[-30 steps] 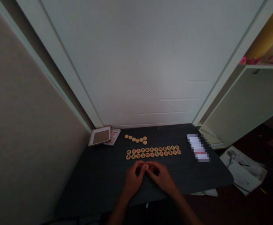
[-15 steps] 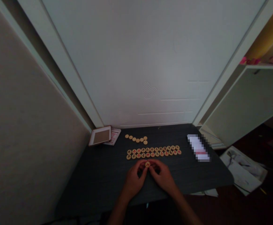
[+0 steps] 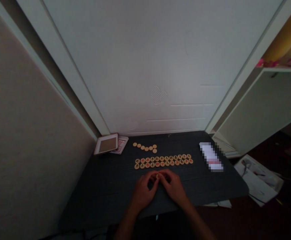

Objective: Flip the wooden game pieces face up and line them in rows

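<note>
Between the fingertips of my left hand (image 3: pixel 145 187) and my right hand (image 3: pixel 172 185) is a round wooden Chinese chess piece (image 3: pixel 157 176), mostly covered by the thumbs. Both hands are closed around it, just above the near side of the dark table (image 3: pixel 97 190). Beyond my fingers lie two long rows of Chinese chess pieces (image 3: pixel 162 164), with red or black characters facing up. Farther back, several blank-faced pieces (image 3: pixel 142 147) form a crooked line, with one piece sitting just in front of its right end.
At the back left, a shallow tray-like box (image 3: pixel 106 145) overlaps a pinkish-white printed sheet or lid (image 3: pixel 121 145). A pixelated white object (image 3: pixel 211 156) lies at the table's right. A white panel (image 3: pixel 155 60) rises behind the table. On the floor at right stands a box with papers (image 3: pixel 259 180).
My thumbs have closed over the piece, so its marked face, visible before, is now mostly hidden. The rows and the blank-faced pieces stay as they were.
</note>
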{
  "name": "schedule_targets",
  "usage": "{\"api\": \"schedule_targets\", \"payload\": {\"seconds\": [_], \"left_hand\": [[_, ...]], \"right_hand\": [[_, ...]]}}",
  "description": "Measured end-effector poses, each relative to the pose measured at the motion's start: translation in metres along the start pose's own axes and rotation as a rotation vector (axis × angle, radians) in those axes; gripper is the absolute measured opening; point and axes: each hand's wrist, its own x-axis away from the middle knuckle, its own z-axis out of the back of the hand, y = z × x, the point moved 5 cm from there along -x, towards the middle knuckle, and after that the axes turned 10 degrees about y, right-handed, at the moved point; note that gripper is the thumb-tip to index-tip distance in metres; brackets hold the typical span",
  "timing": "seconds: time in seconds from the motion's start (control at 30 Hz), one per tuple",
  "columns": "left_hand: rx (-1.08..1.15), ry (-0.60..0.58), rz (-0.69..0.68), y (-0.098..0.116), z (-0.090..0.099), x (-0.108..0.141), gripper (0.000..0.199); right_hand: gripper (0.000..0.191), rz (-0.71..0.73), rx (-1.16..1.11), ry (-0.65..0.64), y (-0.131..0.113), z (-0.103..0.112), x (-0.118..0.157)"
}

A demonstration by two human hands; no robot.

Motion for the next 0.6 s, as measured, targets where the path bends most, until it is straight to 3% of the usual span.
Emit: {"api": "schedule_targets", "payload": {"seconds": [0.4,0.6], "left_hand": [[0.086,0.015,0.047,0.0037,0.0021,-0.0044,0.018],[0.079,0.047,0.111,-0.0058,-0.0005,-0.005,0.016]], "right_hand": [[0.022,0.03,0.001,-0.031,0.0003,-0.0023,0.0015],[0.021,0.044,-0.001,-0.019,0.0047,-0.0046,0.0027]]}}
